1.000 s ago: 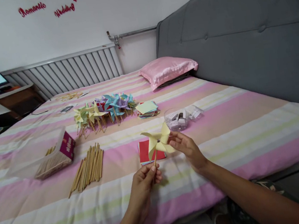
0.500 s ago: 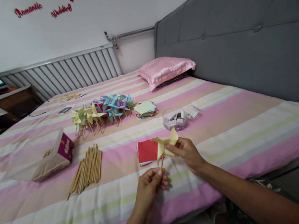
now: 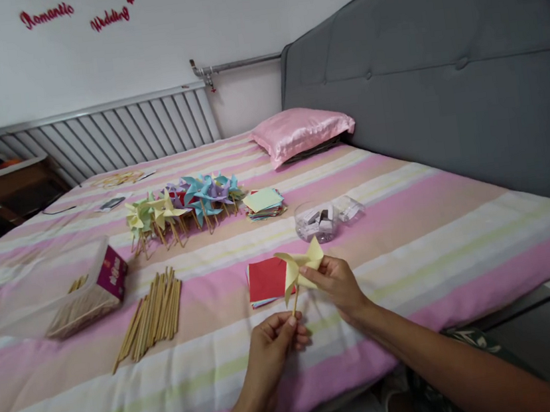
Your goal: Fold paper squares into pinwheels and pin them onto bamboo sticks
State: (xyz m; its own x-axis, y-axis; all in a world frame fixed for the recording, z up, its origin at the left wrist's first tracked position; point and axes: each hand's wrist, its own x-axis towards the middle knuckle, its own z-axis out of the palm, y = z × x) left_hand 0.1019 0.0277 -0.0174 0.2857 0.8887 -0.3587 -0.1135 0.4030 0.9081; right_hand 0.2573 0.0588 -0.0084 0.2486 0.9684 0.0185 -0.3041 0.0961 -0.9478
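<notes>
A yellow pinwheel [image 3: 290, 272] is held above the bed [image 3: 201, 382], close to its near edge

The left hand [image 3: 272, 348] is closed in a pinch around the thin stick [image 3: 295, 302] of this pinwheel, just below the paper. The right hand [image 3: 342, 284] grips the paper blades, with the thumb on the front, near the middle; its other fingers are partly hidden behind.

Directly behind the pinwheel lies a pile of paper squares [image 3: 266, 280], red on top, and the pinwheel covers its right side. Further from the near edge stand a round clear container [image 3: 316, 224] with small pieces inside and, just beside it, a clear bag [image 3: 349, 209].

To the left, loose sticks [image 3: 155, 314] lie together near a plastic box [image 3: 110, 279], which has a purple label. Toward the far edge, many finished pinwheels [image 3: 198, 195] are grouped beside a second paper pile [image 3: 264, 200]. A pink pillow [image 3: 303, 130] occupies the far corner, at the grey headboard [image 3: 414, 75].
</notes>
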